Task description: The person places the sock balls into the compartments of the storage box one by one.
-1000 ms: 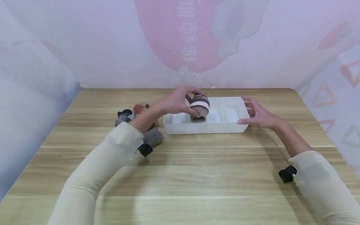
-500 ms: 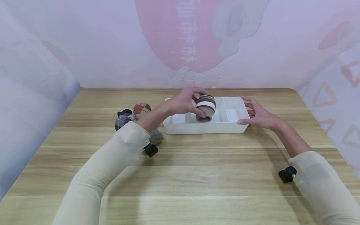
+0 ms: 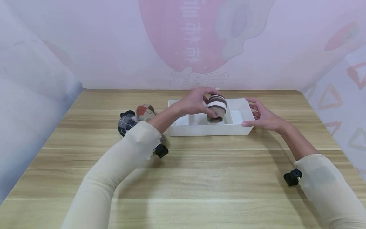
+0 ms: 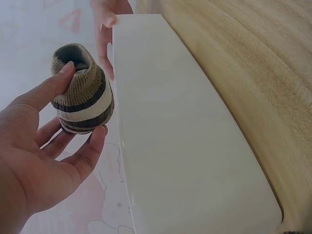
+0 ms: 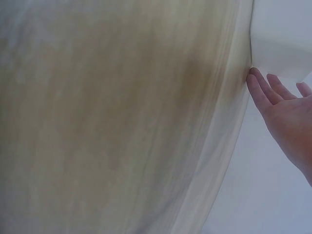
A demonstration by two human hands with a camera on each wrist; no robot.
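My left hand (image 3: 197, 103) grips a rolled sock (image 3: 216, 107) with brown, white and dark stripes, holding it over the middle of a white divided tray (image 3: 200, 129). In the left wrist view the sock (image 4: 83, 97) sits between thumb and fingers beside the tray's long wall (image 4: 185, 141). My right hand (image 3: 261, 116) rests with straight fingers against the tray's right end. The right wrist view shows those fingers (image 5: 263, 90) touching the tray's corner (image 5: 280, 39).
Rolled socks lie on the wooden table left of the tray: a dark plaid one (image 3: 127, 122) and a red-brown argyle one (image 3: 145, 111). My left sleeve hides part of that group. A pink patterned wall rises behind the table's far edge.
My left hand has carried the striped sock rightward, from over the tray's left part to over its middle. The right hand has stayed at the tray's right end.
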